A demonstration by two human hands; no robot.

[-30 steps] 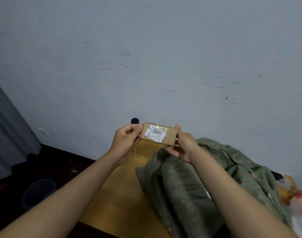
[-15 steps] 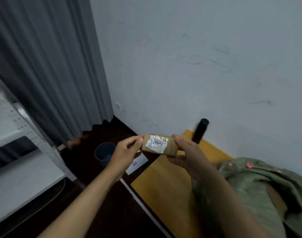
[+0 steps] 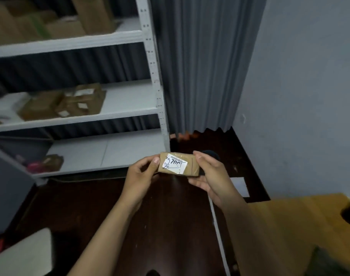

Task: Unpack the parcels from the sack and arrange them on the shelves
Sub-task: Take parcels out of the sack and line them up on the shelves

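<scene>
I hold a small brown parcel (image 3: 179,163) out in front of me, above the dark floor (image 3: 170,216). My left hand (image 3: 139,172) pinches its left end, thumb on top; my right hand (image 3: 210,174) grips its right end with the fingers curled beneath. Its white label (image 3: 175,164) carries a barcode strip and handwriting that looks like "7A01", though I cannot be sure of it. The grey shelves (image 3: 102,116) stand far left, their corner post just beyond the parcel. The bottom shelf board (image 3: 102,152) has bare room on its right; the middle one holds brown boxes (image 3: 70,102) at its left. A grey curtain (image 3: 200,66) hangs behind, and the yellow table (image 3: 289,226) edge lies near right.
</scene>
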